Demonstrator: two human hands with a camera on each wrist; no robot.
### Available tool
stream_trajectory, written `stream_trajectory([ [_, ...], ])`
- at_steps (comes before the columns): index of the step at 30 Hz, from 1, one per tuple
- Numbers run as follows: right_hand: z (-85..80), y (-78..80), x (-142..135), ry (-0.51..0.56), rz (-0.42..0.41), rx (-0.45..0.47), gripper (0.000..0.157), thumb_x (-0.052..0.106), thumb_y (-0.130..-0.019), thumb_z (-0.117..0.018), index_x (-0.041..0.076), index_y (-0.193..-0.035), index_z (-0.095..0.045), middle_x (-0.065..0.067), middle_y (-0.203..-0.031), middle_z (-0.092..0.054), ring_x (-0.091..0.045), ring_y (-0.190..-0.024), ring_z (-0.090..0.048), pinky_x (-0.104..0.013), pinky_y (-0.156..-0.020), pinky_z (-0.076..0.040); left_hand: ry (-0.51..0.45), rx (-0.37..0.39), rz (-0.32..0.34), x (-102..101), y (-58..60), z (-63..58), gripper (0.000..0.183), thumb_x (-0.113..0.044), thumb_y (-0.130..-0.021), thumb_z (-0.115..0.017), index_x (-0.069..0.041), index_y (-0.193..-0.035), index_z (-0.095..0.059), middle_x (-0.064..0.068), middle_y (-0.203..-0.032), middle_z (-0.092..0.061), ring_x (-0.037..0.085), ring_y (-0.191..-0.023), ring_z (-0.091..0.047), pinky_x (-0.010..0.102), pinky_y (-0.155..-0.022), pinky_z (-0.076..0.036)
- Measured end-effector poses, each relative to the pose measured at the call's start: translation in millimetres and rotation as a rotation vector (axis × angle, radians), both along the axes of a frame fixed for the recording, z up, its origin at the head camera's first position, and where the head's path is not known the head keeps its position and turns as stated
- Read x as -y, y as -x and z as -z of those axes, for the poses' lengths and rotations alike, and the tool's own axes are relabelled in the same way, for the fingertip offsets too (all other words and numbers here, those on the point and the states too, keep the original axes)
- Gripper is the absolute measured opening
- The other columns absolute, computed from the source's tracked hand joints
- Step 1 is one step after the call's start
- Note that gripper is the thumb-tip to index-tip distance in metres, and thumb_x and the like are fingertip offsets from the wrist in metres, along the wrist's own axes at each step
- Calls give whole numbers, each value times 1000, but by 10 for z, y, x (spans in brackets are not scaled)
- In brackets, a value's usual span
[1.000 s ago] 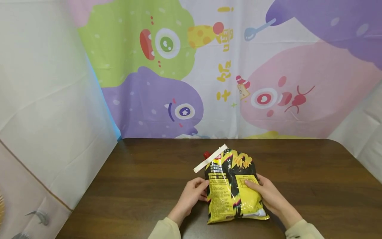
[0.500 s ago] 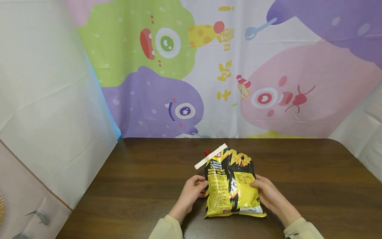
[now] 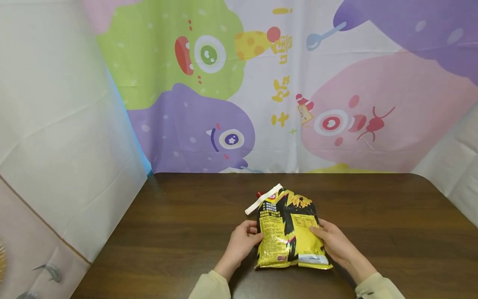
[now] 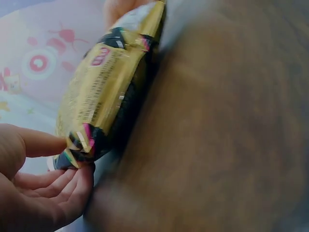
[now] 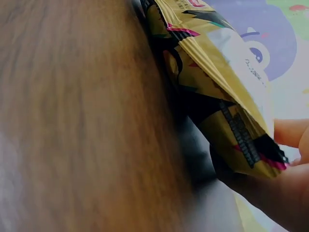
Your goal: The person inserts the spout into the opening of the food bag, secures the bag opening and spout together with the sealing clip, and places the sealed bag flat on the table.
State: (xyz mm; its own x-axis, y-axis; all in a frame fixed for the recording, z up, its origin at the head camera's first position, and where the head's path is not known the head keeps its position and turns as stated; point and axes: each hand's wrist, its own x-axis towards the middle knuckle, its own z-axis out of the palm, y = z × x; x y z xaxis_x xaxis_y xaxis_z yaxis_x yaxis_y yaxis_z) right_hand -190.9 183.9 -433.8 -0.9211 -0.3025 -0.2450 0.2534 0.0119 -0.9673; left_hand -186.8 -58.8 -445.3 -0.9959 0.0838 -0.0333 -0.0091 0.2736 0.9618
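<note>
A black and yellow snack bag (image 3: pixel 276 236), printed side up, is held between both hands above or on the table. Across its folded top corner runs a white sealing clip (image 3: pixel 263 199) with a red part (image 3: pixel 259 194) behind it. My left hand (image 3: pixel 240 245) pinches the bag's left edge, thumb on top and fingers beneath, as the left wrist view also shows on the bag (image 4: pixel 96 92). At the right edge, my right hand (image 3: pixel 334 241) grips with the thumb on the front and the fingers behind. In the right wrist view, the bag's bottom seam (image 5: pixel 217 77) faces the camera.
The dark brown wooden table (image 3: pixel 179 220) extends around the bag on all sides. Behind it hangs a cloth (image 3: pixel 261 83) printed with cartoon monsters. A pale curtain (image 3: pixel 67 104) closes off the left side.
The bag's bottom edge has risen slightly and shifted a little left in the head view. The clip's lower end has moved slightly right. Both hands keep hold of the bag.
</note>
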Motion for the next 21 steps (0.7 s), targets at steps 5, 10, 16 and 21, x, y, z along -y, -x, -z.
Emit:
stream_trajectory([
  [5, -38, -10, 31, -72, 51, 16, 53, 18, -91, -38, -9, -130, -13, -20, -112, -48, -20, -89, -55, -33, -74, -44, 168, -45, -25, -22, 4, -13, 34, -14, -72, -64, 1, -101, -53, 4, -78, -55, 11, -64, -50, 26, -55, -41],
  [10, -27, -13, 41, -156, 86, 15, 55, 20, -90, -40, -10, -128, -15, -21, -111, -49, -19, -86, -55, -33, -72, -45, 238, -77, -27, -24, 6, -3, 33, -15, -72, -64, 1, -99, -55, 3, -75, -55, 9, -61, -50, 24, -54, -41],
  [16, -14, -25, 57, -248, 110, -1, 59, 26, -89, -43, -12, -127, -18, -22, -112, -48, -17, -84, -55, -31, -71, -45, 298, -128, -33, -32, -2, -16, 33, -15, -71, -64, 1, -98, -56, 2, -72, -54, 8, -60, -49, 24, -55, -40],
  [21, -31, -38, 61, -299, 135, -25, 58, 26, -88, -45, -10, -127, -21, -22, -114, -46, -17, -83, -53, -29, -68, -44, 320, -124, -28, -20, -11, -15, 34, -17, -72, -64, 2, -100, -56, 1, -73, -55, 8, -60, -49, 23, -55, -40],
])
